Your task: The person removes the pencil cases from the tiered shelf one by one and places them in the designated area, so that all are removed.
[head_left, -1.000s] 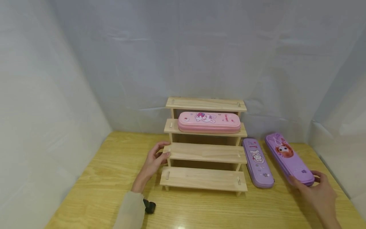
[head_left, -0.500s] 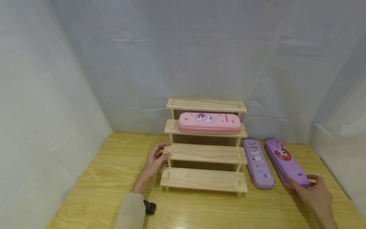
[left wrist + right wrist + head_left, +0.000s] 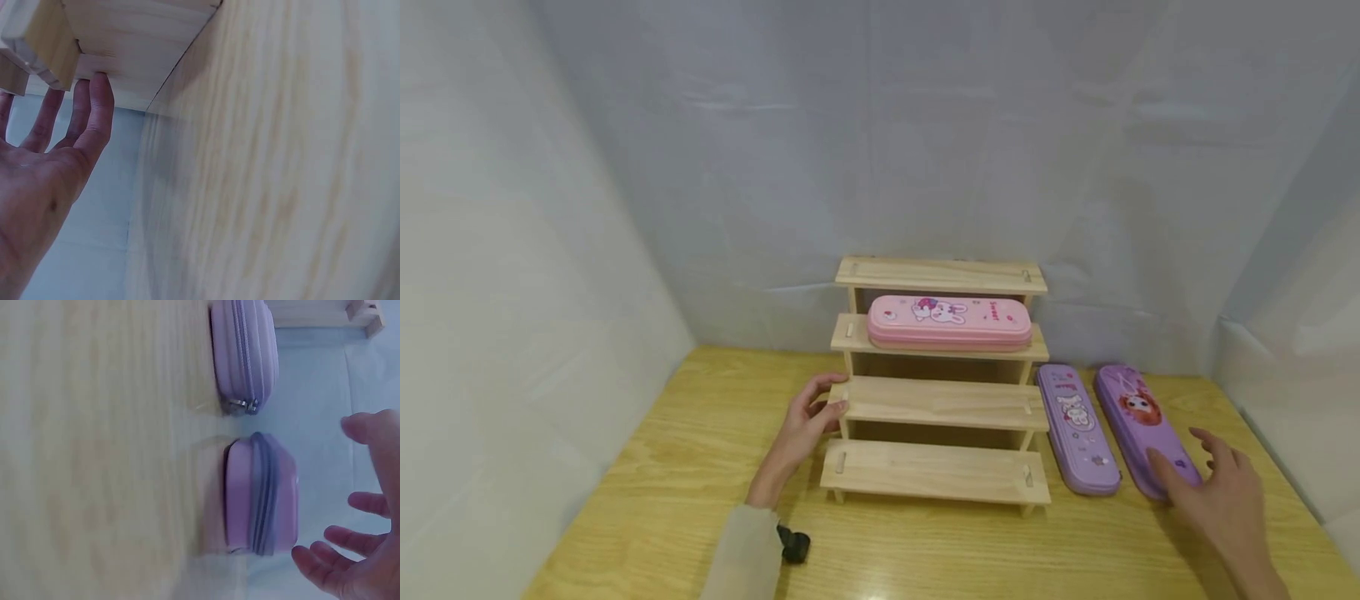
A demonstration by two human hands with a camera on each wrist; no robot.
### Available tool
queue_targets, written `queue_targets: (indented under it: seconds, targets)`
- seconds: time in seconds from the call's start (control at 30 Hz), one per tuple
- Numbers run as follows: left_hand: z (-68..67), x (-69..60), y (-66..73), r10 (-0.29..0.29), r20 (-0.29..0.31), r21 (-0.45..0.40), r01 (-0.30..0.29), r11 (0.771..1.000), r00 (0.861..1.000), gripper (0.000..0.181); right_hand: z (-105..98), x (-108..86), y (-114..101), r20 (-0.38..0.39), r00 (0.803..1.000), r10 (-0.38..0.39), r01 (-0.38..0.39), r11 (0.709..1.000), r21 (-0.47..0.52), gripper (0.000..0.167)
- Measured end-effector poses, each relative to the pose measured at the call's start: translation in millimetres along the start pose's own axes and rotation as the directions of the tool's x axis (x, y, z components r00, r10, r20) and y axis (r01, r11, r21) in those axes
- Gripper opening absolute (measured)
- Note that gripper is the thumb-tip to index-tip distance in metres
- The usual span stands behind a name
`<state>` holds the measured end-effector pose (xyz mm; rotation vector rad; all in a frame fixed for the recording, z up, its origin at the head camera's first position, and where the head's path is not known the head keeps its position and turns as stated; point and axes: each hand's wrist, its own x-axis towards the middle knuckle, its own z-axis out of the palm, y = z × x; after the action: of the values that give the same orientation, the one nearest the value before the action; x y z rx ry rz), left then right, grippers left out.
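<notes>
Pinches the left end of the four-tier wooden rack [image 3: 934, 469] with the left hand [image 3: 797, 429], and holds the right hand [image 3: 1221, 500] with fingers and thumb spread apart at the near end of the purple girl-print pencil case [image 3: 1144, 437], flat on the table [image 3: 700, 467] beside the lilac pencil case [image 3: 1078, 431].

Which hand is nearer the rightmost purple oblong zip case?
Right. Right hand: by the case, at its near end. Left hand: far leftward, gripping the tiered wooden shelf.
</notes>
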<state>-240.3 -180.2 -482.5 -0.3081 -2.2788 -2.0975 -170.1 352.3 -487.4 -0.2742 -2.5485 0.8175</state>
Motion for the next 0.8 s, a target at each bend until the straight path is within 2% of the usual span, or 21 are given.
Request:
queue_targets:
  seconds: [0.1, 0.2, 0.37, 0.6, 0.8]
  targets:
    - [0.5, -0.6, -0.4, 0.0, 0.0, -0.007, 0.0, 1.0, 1.0, 0.039, 5.2, 3.5, -7.8, -0.096, 0.993, -0.071, 0.075, 0.996, 0.046, 0.064]
    - [0.8, -0.6, -1.1, -0.004, -0.001, -0.009, 0.004, 1.0, 1.0, 0.039, 8.4, 7.1, -17.6, -0.14, 0.985, -0.105, 0.116, 0.99, 0.078, 0.062]
    - [0.5, -0.7, -2.3, -0.016, 0.0, -0.005, 0.016, 1.0, 1.0, 0.039, 8.6, 11.9, -37.7, -0.131, 0.981, -0.141, 0.155, 0.983, 0.104, 0.061]
    - [-0.8, -1.1, -2.1, -0.032, 0.0, 0.009, 0.032, 0.999, 1.0, 0.038, 15.9, 19.4, -66.2, -0.135, 0.969, -0.207, 0.229, 0.957, 0.177, 0.06]
    - [0.1, -0.2, -0.7, -0.026, -0.003, 0.002, 0.026, 1.0, 1.0, 0.039, 24.2, 28.2, -97.1, -0.095, 0.963, -0.251, 0.266, 0.941, 0.208, 0.059]
